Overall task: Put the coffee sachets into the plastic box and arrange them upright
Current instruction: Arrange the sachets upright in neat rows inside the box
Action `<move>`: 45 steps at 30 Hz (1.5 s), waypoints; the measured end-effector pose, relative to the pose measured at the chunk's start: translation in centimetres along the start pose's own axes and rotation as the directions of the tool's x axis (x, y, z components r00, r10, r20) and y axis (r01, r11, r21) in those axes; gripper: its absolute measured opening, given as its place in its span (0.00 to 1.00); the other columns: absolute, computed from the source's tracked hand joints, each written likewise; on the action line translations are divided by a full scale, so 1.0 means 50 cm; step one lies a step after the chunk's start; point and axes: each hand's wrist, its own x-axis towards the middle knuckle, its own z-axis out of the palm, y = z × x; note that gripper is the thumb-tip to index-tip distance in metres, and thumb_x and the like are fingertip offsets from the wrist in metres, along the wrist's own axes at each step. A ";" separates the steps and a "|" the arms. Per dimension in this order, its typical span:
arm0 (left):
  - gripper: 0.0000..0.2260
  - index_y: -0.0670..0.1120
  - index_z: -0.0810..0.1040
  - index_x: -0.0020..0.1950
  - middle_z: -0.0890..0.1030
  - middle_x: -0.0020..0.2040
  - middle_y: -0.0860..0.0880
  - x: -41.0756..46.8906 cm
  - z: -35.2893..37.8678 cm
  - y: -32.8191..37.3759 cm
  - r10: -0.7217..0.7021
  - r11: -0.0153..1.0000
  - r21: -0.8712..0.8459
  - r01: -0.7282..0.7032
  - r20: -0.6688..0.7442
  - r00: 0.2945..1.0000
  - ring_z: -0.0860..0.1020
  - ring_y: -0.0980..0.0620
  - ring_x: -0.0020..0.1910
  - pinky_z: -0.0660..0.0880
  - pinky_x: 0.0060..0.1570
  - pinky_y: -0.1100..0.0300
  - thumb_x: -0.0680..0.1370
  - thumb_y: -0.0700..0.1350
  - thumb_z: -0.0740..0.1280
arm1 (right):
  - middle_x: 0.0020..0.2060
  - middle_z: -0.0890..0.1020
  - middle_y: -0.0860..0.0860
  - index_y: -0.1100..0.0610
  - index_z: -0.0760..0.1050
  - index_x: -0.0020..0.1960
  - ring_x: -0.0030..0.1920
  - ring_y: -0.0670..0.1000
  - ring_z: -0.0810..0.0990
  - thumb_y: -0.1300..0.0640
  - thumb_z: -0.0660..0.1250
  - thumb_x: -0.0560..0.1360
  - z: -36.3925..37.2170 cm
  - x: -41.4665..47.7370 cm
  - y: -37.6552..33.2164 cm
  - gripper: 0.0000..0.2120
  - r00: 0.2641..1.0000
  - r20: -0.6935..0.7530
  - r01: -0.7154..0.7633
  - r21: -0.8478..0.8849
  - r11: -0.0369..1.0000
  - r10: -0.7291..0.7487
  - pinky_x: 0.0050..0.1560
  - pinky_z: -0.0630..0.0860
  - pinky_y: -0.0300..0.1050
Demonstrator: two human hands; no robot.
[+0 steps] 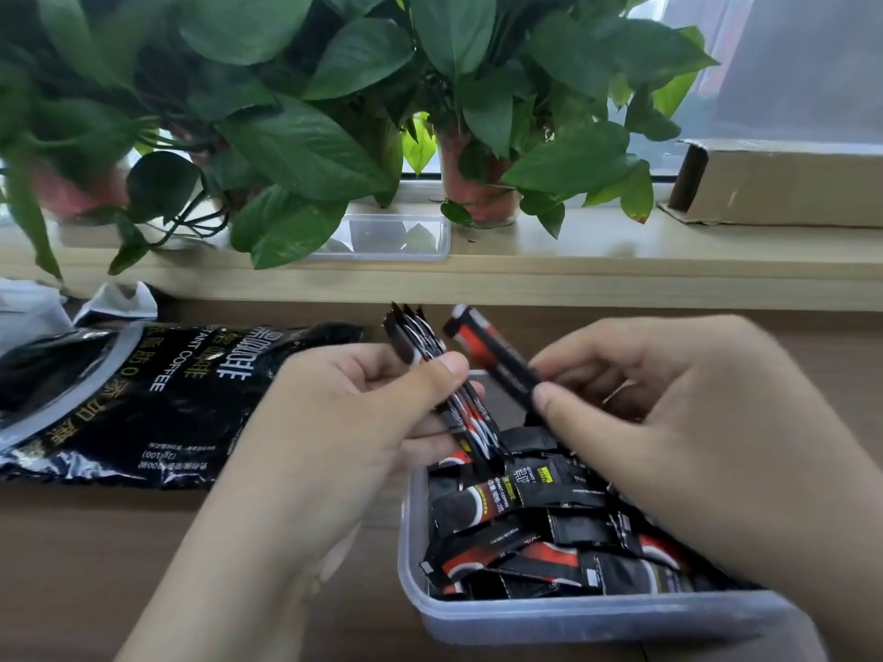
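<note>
Gripping a bundle of sachets (420, 346) between thumb and curled fingers, the left hand (363, 413) hovers just above the far left corner of the plastic box (573, 613), the bundle tilted with its tops pointing away from the person. Both hands are clamped on sachets: the right hand (669, 403), above the far side of the box, pinches a single sachet (482, 344) by its lower end, close beside the bundle but not touching it. Inside the box, loose sachets (525, 532) lie flat and jumbled, none upright. The box stands on the table (95, 566). Left of the box lies a black coffee bag (143, 398). Beyond the box, on the windowsill (621, 250), sit a clear plastic container (396, 236), leafy potted plants (334, 88) and, to the far right, a cardboard box (783, 183).
</note>
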 end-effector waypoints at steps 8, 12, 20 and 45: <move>0.06 0.38 0.85 0.40 0.87 0.38 0.40 -0.002 0.002 0.001 -0.031 0.999 -0.028 0.033 0.057 0.998 0.85 0.50 0.31 0.81 0.32 0.64 0.70 0.41 0.73 | 0.41 0.82 0.40 0.47 0.85 0.51 0.43 0.43 0.82 0.54 0.73 0.69 0.039 0.002 -0.007 0.10 0.988 0.082 0.123 0.080 0.989 -0.129 0.41 0.75 0.29; 0.07 0.35 0.84 0.46 0.87 0.41 0.38 -0.003 0.001 0.004 -0.036 0.997 -0.071 0.041 0.081 0.996 0.87 0.47 0.35 0.80 0.30 0.64 0.72 0.39 0.72 | 0.43 0.82 0.41 0.48 0.85 0.52 0.44 0.45 0.82 0.56 0.74 0.69 0.045 0.003 -0.004 0.11 0.984 0.079 0.152 0.110 0.982 -0.161 0.41 0.76 0.31; 0.05 0.35 0.85 0.41 0.86 0.38 0.36 -0.002 0.007 0.002 -0.010 0.991 -0.135 0.017 0.051 0.999 0.86 0.45 0.30 0.79 0.26 0.63 0.71 0.37 0.72 | 0.44 0.81 0.41 0.48 0.84 0.53 0.44 0.43 0.81 0.45 0.78 0.63 0.048 0.000 -0.015 0.19 0.976 0.106 0.179 0.091 0.980 -0.189 0.43 0.76 0.32; 0.06 0.45 0.87 0.34 0.88 0.42 0.39 0.026 -0.015 -0.028 0.036 0.999 0.015 -0.035 -0.067 0.997 0.87 0.45 0.35 0.82 0.31 0.60 0.72 0.42 0.75 | 0.38 0.81 0.45 0.49 0.82 0.45 0.40 0.45 0.77 0.46 0.68 0.74 0.050 0.003 0.007 0.08 0.897 0.441 0.125 -0.268 0.955 0.007 0.45 0.74 0.42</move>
